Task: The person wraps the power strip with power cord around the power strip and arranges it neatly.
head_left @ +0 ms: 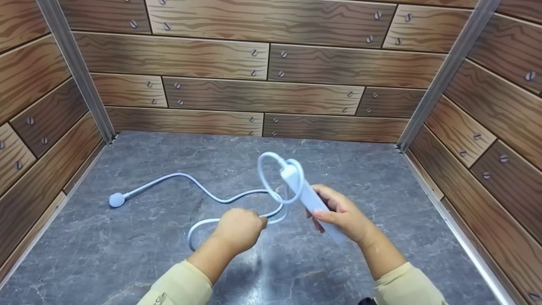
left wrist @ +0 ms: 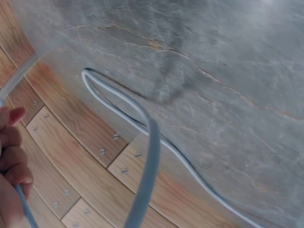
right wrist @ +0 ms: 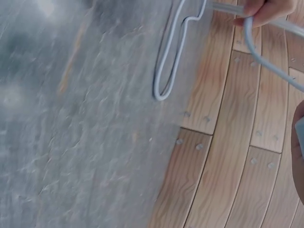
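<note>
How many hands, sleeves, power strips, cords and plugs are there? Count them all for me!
Hands: 2 (left hand and right hand)
Sleeves: 2 (left sleeve and right sleeve)
Power strip: 1
Cord: 1
Plug: 1
Total: 7

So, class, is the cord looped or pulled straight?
Looped: the cord curls by the white bar and doubles back near the left hand.

A pale blue cord (left wrist: 150, 161) and matching bar (head_left: 312, 200) contrast with a gray worktop (head_left: 360, 167) veined in white and tan. Walls (head_left: 211, 59) show wood grain in light and dark brown; posts (head_left: 79, 72) are silver, sleeves (head_left: 182, 281) pale yellow, the left dark-lettered.
</note>
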`<state>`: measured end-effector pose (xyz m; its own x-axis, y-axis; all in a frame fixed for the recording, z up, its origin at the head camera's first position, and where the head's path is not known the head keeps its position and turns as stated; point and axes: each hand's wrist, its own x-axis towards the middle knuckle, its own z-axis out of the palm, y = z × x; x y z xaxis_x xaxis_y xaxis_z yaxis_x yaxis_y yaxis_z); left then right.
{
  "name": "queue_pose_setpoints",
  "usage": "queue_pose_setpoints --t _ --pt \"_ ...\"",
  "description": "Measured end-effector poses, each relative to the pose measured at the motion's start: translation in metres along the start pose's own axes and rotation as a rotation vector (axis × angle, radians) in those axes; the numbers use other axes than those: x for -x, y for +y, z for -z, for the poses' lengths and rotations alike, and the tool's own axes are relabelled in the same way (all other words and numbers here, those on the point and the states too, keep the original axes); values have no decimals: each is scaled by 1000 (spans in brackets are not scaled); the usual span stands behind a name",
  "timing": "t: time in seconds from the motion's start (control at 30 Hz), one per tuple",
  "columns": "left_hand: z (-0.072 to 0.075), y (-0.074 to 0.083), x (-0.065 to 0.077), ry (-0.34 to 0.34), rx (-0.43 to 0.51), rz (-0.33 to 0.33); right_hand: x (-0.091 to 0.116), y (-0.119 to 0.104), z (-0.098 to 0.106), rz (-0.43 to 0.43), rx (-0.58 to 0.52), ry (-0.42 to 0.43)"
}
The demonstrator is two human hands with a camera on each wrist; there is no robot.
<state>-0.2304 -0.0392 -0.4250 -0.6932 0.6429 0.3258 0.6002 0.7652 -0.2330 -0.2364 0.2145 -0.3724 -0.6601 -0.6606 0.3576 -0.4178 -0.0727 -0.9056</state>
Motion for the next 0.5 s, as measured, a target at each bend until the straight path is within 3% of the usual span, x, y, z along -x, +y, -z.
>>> queue_pose_setpoints --t 0.13,0.3,0.4,0.5 --pt "-2 3 -2 -49 -4 34 -2 -5 -9 -13 -121 -81" --pt "-3 11 -3 -48 0 22 -8 -17 -23 19 -241 -168" --pt "-5 15 -2 -61 17 11 -12 -24 -26 39 -204 -160" --pt "-9 12 3 -75 39 50 -13 -26 -20 27 -60 -65"
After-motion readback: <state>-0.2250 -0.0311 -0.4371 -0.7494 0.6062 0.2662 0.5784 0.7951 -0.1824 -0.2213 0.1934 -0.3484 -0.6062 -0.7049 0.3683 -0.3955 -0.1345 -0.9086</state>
